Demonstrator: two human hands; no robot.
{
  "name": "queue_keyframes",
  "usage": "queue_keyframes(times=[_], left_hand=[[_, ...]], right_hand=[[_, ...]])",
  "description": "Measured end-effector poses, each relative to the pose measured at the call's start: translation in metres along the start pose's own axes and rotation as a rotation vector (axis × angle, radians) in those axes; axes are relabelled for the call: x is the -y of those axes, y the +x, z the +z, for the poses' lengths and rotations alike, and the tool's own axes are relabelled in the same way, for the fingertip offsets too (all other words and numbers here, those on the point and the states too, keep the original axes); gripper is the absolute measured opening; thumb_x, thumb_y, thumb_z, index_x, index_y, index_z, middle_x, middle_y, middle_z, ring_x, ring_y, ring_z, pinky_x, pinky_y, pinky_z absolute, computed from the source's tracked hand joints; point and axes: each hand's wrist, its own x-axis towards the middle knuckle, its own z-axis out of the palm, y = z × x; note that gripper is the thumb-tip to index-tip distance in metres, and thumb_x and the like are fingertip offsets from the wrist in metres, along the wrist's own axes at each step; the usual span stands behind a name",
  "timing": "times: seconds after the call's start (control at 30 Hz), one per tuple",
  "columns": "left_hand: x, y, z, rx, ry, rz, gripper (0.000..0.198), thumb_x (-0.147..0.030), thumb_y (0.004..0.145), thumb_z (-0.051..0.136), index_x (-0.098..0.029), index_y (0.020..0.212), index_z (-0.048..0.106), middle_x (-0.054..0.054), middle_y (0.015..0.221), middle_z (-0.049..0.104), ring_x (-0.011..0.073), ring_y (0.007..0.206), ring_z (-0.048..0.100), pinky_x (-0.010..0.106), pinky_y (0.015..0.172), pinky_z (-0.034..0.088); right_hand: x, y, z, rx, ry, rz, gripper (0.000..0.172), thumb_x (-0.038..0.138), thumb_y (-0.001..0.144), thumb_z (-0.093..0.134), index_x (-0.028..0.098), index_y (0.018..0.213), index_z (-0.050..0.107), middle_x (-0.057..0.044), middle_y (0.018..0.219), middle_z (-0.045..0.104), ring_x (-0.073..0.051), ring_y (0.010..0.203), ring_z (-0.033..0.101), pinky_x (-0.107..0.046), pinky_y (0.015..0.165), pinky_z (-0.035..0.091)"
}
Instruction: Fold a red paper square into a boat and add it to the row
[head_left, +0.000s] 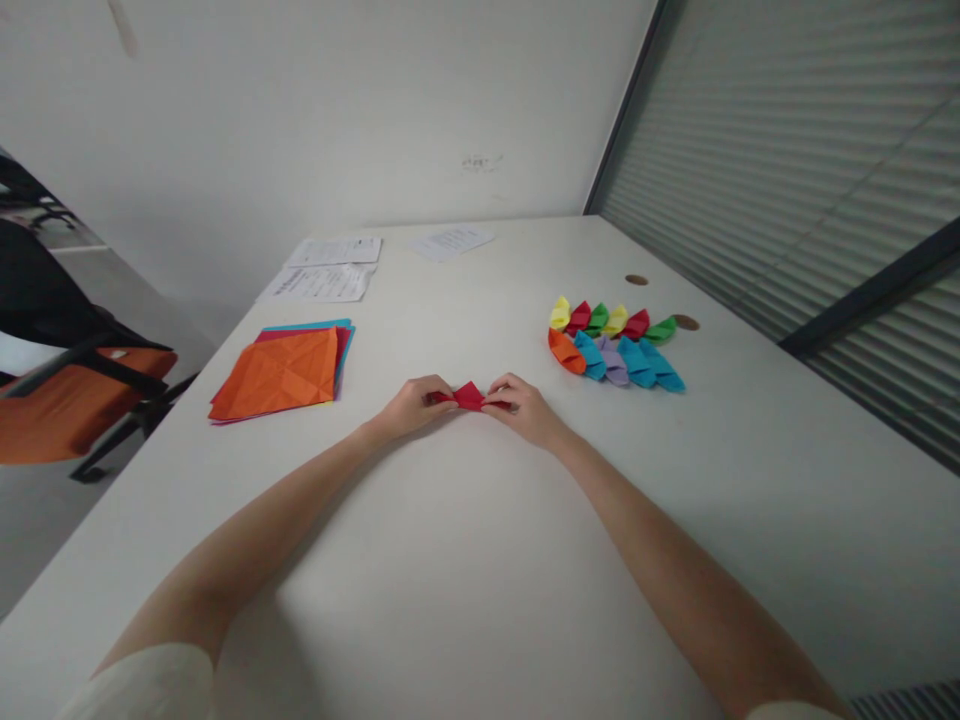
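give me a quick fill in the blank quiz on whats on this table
1. The left hand and right hand pinch a small folded paper whose colour is ____.
2. The top sheet of the paper stack is ____.
3. The group of coloured folded pieces lies on the person's ____ side.
Missing words: red, orange, right.

Lower half of frame: table (480, 580) bare, free passage. Left of centre: stack of coloured sheets (281, 372), with a bare strip between it and the left hand (409, 408). Right of centre: two rows of folded paper pieces (615, 345), near the right hand (529, 410). The red folded paper (470, 396) fills the gap between both hands. Upper centre: printed sheets (330, 270).
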Motion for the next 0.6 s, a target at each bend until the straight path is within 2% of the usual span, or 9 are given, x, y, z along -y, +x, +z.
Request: queue_keyframes(times=[0.13,0.2,0.33,0.43,0.6], left_hand=[[0.002,0.000,0.002,0.042,-0.025,0.011,0.025,-0.037,0.085,0.064,-0.016,0.073,0.068,0.006,0.081,0.067,0.0131,0.070,0.059,0.025,0.065,0.046],[0.002,0.000,0.002,0.032,-0.027,-0.014,0.026,-0.037,0.084,0.065,-0.015,0.070,0.067,0.006,0.079,0.067,0.0129,0.068,0.057,0.025,0.063,0.045],[-0.004,0.001,0.002,-0.020,-0.104,-0.121,0.024,-0.038,0.080,0.068,-0.015,0.073,0.068,0.004,0.074,0.068,0.0125,0.065,0.057,0.025,0.061,0.045],[-0.008,0.002,0.002,-0.053,-0.220,-0.212,0.026,-0.039,0.079,0.069,-0.014,0.070,0.067,0.005,0.071,0.069,0.0123,0.062,0.058,0.025,0.057,0.044],[-0.006,0.006,0.003,-0.160,-0.408,-0.330,0.031,-0.044,0.077,0.071,-0.013,0.076,0.067,0.006,0.069,0.072,0.0133,0.060,0.063,0.026,0.058,0.050]], right_hand=[[0.002,0.002,0.006,0.092,0.014,0.046,0.013,0.025,0.087,0.064,0.019,0.088,0.075,-0.007,0.101,0.056,-0.015,0.080,0.059,-0.032,0.075,0.052],[0.001,0.002,0.006,0.094,0.024,0.058,0.013,0.025,0.087,0.064,0.019,0.087,0.075,-0.007,0.100,0.056,-0.015,0.081,0.059,-0.033,0.077,0.052],[-0.002,0.003,0.005,-0.011,0.073,0.105,0.017,0.028,0.088,0.061,0.019,0.086,0.075,-0.006,0.095,0.059,-0.016,0.084,0.060,-0.033,0.079,0.051],[-0.003,0.006,0.006,-0.076,0.146,0.165,0.021,0.035,0.086,0.062,0.019,0.080,0.073,-0.005,0.088,0.064,-0.016,0.080,0.060,-0.032,0.075,0.050],[-0.001,0.010,0.006,-0.184,0.438,0.420,0.035,0.050,0.073,0.071,0.017,0.083,0.072,-0.003,0.069,0.067,-0.015,0.059,0.058,-0.029,0.057,0.048]])
